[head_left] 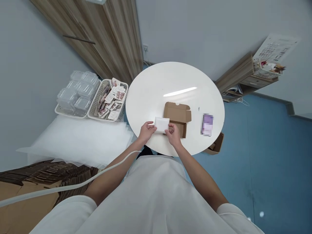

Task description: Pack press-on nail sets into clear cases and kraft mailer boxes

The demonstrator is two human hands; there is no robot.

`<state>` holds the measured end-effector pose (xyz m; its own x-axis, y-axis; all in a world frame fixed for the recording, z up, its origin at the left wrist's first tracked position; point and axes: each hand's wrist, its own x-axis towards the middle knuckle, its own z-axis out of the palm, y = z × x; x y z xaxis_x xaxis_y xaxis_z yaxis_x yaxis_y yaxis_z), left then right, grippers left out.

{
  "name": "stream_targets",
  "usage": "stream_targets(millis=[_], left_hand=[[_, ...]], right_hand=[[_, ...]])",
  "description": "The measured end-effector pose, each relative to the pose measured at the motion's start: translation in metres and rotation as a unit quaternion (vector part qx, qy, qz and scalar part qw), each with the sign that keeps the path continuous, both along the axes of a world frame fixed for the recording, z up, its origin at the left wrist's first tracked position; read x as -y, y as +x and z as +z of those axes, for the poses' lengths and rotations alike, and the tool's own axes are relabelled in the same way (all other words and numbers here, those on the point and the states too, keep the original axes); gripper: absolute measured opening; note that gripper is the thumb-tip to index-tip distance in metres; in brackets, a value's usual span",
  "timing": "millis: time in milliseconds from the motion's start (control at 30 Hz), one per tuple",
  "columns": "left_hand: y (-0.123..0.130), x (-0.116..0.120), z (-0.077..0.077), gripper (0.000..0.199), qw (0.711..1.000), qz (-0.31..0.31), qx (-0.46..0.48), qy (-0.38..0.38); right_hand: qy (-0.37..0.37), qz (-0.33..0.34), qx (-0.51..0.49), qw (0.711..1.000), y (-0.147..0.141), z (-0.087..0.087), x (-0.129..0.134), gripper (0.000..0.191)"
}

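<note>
A small white packet is held between my two hands over the near part of the round white table. My left hand pinches its left edge, and my right hand grips its right edge. Behind the packet and my right hand lies an open brown cardboard box, its lid folded back away from me; the packet and hand cover part of its tray. To the right on the table is a purple item, blurred by pixelation, with a tiny dark object above it.
At the left stand a basket of printed cards and a tray of clear plastic boxes, beside stacked translucent sheets. Flattened cardboard lies lower left. An open carton sits on the floor under the table's right edge.
</note>
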<state>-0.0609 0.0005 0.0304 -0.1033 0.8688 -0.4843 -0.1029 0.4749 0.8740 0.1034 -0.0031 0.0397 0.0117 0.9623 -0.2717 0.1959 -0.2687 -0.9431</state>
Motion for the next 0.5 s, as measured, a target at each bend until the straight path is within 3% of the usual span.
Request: stream_targets(millis=[100,233,500], left_hand=[[0.037,-0.001,-0.001,0.047,0.989,-0.068,-0.12,0.06],[0.069,-0.004,-0.002,0.034,0.955,-0.156,-0.225,0.111],[0.083,-0.014,-0.017,0.037,0.928,-0.226,-0.287,0.072]], right_hand=[[0.047,-0.002,0.09,0.995,0.037,-0.005,0.008,0.028],[0.062,0.033,0.179,0.981,0.066,-0.015,0.014,0.028],[0.024,0.123,0.247,0.961,0.086,-0.025,0.0,0.038]])
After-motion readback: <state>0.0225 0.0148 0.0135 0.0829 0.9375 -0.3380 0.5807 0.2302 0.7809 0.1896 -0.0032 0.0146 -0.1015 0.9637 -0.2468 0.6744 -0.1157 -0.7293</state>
